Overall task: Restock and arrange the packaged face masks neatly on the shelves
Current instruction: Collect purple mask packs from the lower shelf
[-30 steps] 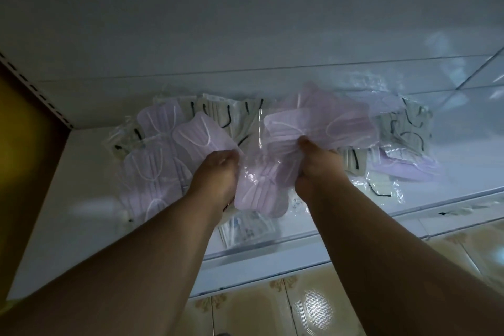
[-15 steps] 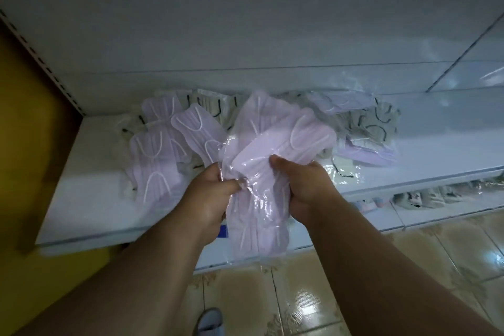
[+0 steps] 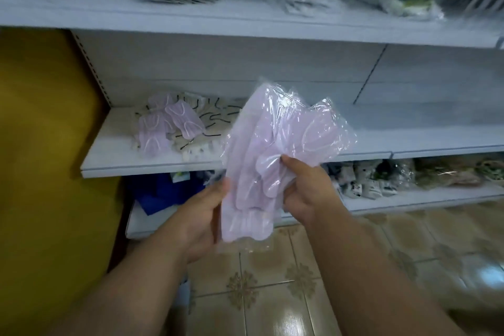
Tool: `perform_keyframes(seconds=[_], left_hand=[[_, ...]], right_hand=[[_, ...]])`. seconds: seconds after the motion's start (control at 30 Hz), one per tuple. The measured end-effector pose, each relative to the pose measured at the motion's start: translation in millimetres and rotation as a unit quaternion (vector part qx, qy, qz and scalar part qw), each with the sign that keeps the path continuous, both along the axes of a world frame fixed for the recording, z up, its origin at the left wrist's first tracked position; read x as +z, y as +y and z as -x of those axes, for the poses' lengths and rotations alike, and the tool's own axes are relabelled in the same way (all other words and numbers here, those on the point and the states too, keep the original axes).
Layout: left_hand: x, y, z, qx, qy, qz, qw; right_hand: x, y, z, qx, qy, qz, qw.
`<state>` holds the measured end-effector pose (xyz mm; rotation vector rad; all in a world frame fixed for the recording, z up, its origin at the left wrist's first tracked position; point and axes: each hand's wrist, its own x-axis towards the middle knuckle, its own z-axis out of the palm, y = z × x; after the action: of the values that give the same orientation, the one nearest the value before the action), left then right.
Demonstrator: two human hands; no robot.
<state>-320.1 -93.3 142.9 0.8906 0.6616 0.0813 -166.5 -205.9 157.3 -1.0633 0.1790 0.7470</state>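
Head view: both hands grip a bundle of masks (image 3: 261, 155) before the shelf (image 3: 152, 165). Left hand (image 3: 201, 215) cups its lower edge, fingers curled; right hand (image 3: 308, 188) pinches the middle.

I see pale lilac face masks in clear glossy plastic wrappers (image 3: 275, 142), their ear loops white. On the white metal middle shelf (image 3: 114, 155) lie more lilac wrapped masks (image 3: 161, 128) and cream wrapped masks with black ear loops (image 3: 215, 117). A mustard-yellow wall (image 3: 46, 144) stands left. Deep blue packets (image 3: 163, 191) sit below. The beige glossy floor tiles (image 3: 272, 294) carry brown floral motifs.
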Motion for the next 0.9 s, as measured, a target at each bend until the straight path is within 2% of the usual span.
perform_keyframes(seconds=[0.17,0.27,0.37,0.43,0.5,0.63,0.73,0.9], left_hand=[[58.1,-23.1,13.5,-0.023,-0.037,0.028,0.999],[90.5,-36.0,11.8,-0.035,-0.051,0.012,0.998],[104.6,-51.0,-1.8,-0.049,-0.042,-0.038,0.997],[111.3,-60.3,-9.6,-0.043,-0.031,-0.076,0.996],[119.8,-67.0,-14.5,-0.031,-0.037,-0.075,0.996],[121.1,-66.6,-14.1,-0.001,-0.062,-0.024,0.998],[122.4,-62.0,-3.5,-0.024,-0.073,-0.033,0.997],[141.2,-42.5,21.2,-0.051,-0.095,-0.086,0.990]], right_hand=[[56.1,-59.7,17.3,0.087,-0.020,0.017,0.996],[76.7,-82.0,24.2,0.149,-0.067,0.060,0.985],[88.9,-96.9,26.8,0.157,-0.133,0.132,0.970],[91.7,-102.2,26.6,0.122,-0.178,0.189,0.958],[95.6,-105.3,27.7,0.063,-0.193,0.221,0.954],[105.7,-106.0,31.6,-0.090,-0.143,0.207,0.964],[116.0,-96.1,43.2,-0.164,-0.132,0.200,0.957],[140.3,-67.7,67.2,-0.190,-0.110,0.169,0.961]])
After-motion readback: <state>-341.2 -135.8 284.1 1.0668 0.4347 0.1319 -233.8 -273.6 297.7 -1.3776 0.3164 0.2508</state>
